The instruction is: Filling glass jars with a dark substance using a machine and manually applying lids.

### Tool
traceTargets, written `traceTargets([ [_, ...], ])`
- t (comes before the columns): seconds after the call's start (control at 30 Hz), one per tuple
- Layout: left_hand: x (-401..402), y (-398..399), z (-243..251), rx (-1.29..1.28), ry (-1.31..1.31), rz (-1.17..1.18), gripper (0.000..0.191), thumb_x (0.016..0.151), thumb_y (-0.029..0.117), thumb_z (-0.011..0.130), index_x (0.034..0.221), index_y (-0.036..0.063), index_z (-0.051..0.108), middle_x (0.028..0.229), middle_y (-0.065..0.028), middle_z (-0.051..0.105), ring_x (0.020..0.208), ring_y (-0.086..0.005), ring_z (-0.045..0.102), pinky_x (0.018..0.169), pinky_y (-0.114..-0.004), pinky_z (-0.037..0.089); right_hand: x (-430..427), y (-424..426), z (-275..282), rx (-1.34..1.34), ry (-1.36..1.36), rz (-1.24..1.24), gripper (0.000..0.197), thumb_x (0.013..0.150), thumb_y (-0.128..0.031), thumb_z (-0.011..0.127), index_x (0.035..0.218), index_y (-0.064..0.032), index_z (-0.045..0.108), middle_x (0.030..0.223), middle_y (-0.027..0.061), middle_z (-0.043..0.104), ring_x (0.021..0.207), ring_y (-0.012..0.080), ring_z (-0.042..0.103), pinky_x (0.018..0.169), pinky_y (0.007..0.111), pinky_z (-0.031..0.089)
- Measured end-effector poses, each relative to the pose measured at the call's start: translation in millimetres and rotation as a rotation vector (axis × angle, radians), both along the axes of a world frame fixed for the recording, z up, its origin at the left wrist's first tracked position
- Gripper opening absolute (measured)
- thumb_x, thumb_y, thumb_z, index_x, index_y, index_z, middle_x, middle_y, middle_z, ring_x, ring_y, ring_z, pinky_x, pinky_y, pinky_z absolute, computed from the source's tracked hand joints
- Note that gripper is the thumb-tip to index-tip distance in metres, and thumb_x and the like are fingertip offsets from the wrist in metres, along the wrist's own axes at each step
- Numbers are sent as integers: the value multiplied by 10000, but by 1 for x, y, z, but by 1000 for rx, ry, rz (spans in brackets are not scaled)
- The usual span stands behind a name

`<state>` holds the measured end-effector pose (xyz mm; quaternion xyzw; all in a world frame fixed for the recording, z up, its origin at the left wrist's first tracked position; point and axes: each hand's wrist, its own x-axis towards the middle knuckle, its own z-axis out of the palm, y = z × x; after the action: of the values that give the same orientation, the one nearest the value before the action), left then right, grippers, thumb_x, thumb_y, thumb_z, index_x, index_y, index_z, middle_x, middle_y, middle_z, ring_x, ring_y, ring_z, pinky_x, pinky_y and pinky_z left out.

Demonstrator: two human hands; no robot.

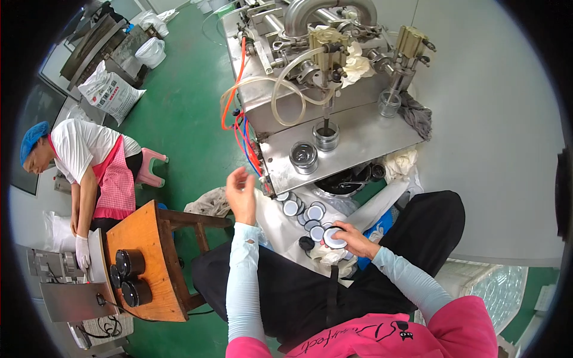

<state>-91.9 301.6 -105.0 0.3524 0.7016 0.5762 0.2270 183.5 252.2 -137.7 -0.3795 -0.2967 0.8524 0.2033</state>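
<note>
My right hand grips a round jar lid above my lap, its white inner face turned up. Several more lids with dark rims lie loose on the white sheet across my knees. Raised at the near left corner of the steel machine plate, my left hand has parted, slightly blurred fingers and holds nothing. Two glass jars stand on that plate. One glass jar holds dark paste; the other glass jar sits beneath a filling nozzle, with dark paste inside.
A third glass jar stands under the right nozzle beside a grey cloth. Below the plate is a basin of dark paste. Three dark jars stand on a wooden stool at left. Another person bends over nearby.
</note>
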Motion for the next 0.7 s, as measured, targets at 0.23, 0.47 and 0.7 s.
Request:
traceTargets([
  [0.23,76,46,-27,73,99,-409,928,537,192,789,1274,-3,262,1193,-199,413,1089,-290,414,916,-372,342,0,2,5,238,221,87,462,898,-381,360,1140,5,439,957,64,537,825,116,516,734,243,437],
  [0.47,94,58,-26,27,37,-259,737,503,94,791,1128,-31,421,971,-97,568,860,-186,549,803,-279,417,19,15,40,281,247,-75,483,923,-390,288,1166,-7,454,973,47,537,856,108,506,751,234,412],
  [0.7,107,-8,31,151,230,-308,675,513,193,773,1061,-33,449,1003,-154,463,939,-296,482,828,-350,399,-17,75,116,1417,-256,-170,304,785,-127,546,1075,-36,556,1113,114,499,1020,222,466,895,312,340],
])
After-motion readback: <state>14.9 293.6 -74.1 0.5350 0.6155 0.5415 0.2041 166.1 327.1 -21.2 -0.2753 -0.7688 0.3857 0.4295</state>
